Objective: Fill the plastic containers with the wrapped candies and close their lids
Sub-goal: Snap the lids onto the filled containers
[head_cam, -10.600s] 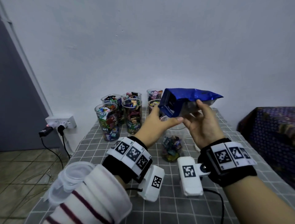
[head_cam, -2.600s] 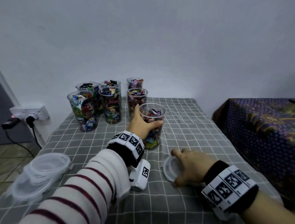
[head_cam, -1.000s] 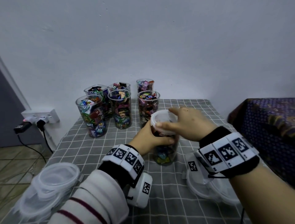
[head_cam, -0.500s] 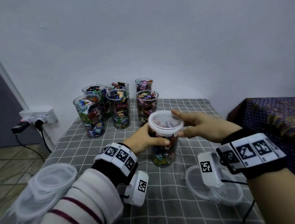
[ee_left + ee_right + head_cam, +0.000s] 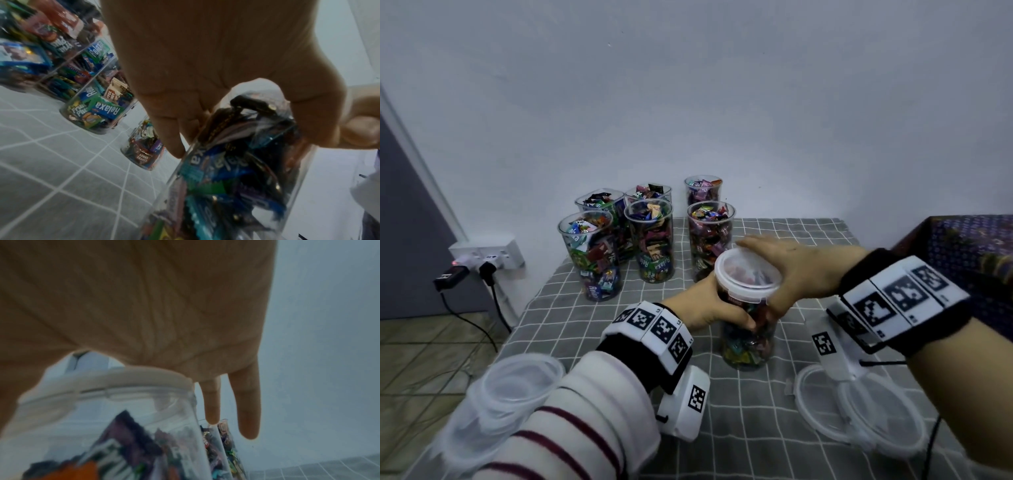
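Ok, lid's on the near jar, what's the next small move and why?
Probably press down around the lid's rim with the right hand while the left hand steadies the jar. The lid sits on top, but whether it has snapped shut cannot be told, and six filled jars behind have no lids.

Two bare hands, each wrist banded and carrying a camera

The left hand (image 5: 702, 303) comes out of a white sleeve (image 5: 585, 414) with thin dark red stripes, its cuff bunched just behind a black wristband (image 5: 650, 346). Around that wristband runs a row of white square tiles (image 5: 654, 325) printed with black-and-white fiducial patterns, and just beneath the wristband hangs a white, rounded camera housing (image 5: 685, 404) bearing one more such marker. The right hand (image 5: 801, 270) has a bare forearm, with a like black band (image 5: 914, 308) of larger white marker tiles; under it sits a white camera block (image 5: 832, 349) with its own marker, and a thin black cable (image 5: 883, 362) leads off it.
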